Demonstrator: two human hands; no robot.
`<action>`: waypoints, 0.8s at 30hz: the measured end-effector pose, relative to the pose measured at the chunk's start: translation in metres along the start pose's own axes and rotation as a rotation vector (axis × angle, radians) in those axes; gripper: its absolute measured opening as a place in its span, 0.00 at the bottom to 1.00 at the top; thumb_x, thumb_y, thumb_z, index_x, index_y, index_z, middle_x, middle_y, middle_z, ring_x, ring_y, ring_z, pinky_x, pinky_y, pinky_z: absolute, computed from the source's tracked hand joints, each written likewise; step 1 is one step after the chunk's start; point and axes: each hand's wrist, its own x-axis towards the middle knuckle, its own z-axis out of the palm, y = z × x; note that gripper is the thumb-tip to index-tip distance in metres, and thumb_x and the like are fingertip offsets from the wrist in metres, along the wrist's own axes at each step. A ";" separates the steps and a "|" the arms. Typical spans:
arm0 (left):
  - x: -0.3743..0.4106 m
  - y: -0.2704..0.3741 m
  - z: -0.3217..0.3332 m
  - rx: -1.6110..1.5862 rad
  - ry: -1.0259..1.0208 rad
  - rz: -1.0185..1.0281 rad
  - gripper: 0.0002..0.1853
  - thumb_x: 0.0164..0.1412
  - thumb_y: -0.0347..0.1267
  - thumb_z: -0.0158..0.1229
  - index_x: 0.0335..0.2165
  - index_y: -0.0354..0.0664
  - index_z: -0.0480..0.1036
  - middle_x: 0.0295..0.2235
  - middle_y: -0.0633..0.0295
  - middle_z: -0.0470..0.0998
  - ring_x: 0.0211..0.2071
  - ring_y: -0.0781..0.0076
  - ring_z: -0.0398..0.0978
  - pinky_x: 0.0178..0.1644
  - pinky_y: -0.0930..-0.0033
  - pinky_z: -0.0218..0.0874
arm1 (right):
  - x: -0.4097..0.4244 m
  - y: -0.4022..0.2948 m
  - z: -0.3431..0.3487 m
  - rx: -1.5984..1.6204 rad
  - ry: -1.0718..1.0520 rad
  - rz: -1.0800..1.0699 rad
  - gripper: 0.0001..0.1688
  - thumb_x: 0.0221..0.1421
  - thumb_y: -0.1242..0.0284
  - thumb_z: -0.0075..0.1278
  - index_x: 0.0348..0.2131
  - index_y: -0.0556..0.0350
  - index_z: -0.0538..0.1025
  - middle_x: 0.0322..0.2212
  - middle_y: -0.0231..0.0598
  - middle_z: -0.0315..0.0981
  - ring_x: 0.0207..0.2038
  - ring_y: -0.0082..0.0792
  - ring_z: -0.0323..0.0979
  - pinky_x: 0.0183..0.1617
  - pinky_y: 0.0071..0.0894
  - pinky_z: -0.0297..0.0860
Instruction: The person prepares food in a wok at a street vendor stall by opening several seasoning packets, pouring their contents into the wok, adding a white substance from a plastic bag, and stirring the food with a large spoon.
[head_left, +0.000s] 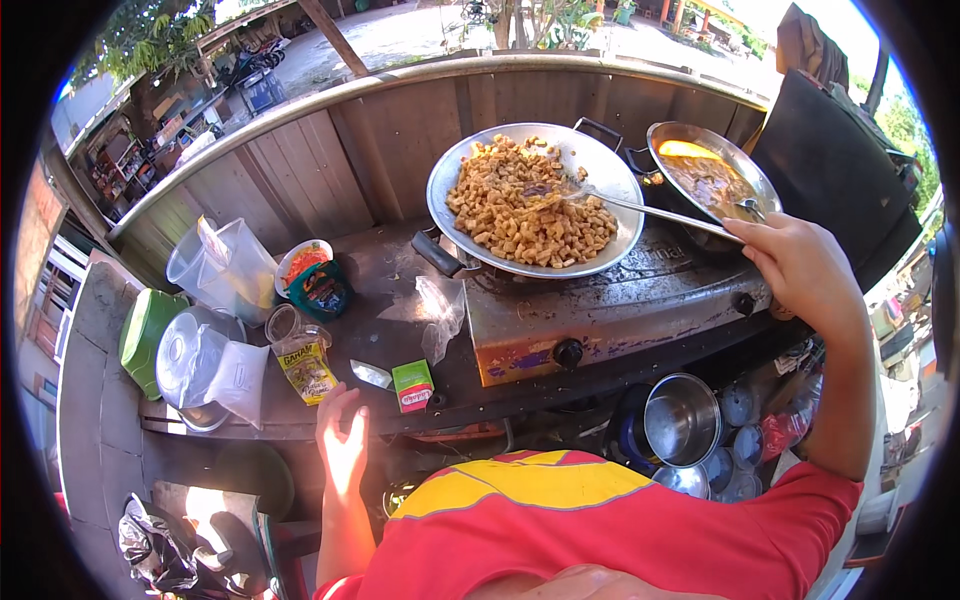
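Observation:
My right hand (799, 262) grips the end of a long metal spatula (660, 212). The spatula's head lies among browned food cubes (525, 202) heaped in a wide metal wok (628, 240) on the gas stove (525, 322); a dark patch shows near the middle of the heap. My left hand (343, 435) holds nothing, its fingers apart, at the front edge of the table, just below a yellow salt packet (307, 373). A small green and red box (413, 386) stands to the right of that hand, with a small silver packet (371, 373) beside it.
A second metal pan (765, 184) with brown liquid and a utensil is at the stove's right. Plastic containers (259, 259), a bowl of red food (306, 262), a green pouch (322, 290) and a bag of white powder (238, 379) stand at the left. Metal pots (681, 420) lie below the stove.

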 end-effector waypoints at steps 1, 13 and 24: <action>0.001 0.000 0.001 -0.018 0.000 -0.006 0.14 0.49 0.25 0.57 0.38 0.37 0.72 0.46 0.50 0.67 0.50 0.59 0.64 0.54 0.62 0.54 | -0.008 0.000 -0.015 0.002 -0.005 0.019 0.13 0.48 0.73 0.47 0.36 0.50 0.77 0.23 0.45 0.71 0.30 0.46 0.70 0.35 0.41 0.65; 0.004 0.004 0.007 -0.067 -0.020 -0.007 0.14 0.49 0.24 0.57 0.38 0.37 0.72 0.46 0.50 0.67 0.50 0.60 0.64 0.54 0.62 0.54 | 0.018 -0.003 0.075 -0.088 -0.089 0.100 0.13 0.51 0.71 0.46 0.38 0.48 0.76 0.24 0.44 0.69 0.30 0.43 0.71 0.35 0.41 0.66; -0.017 0.002 -0.005 -0.010 0.024 -0.104 0.13 0.49 0.24 0.57 0.38 0.37 0.72 0.46 0.51 0.67 0.50 0.62 0.64 0.54 0.65 0.53 | 0.053 0.019 0.044 -0.035 -0.080 0.094 0.15 0.52 0.68 0.45 0.41 0.47 0.75 0.35 0.44 0.74 0.39 0.43 0.71 0.44 0.40 0.66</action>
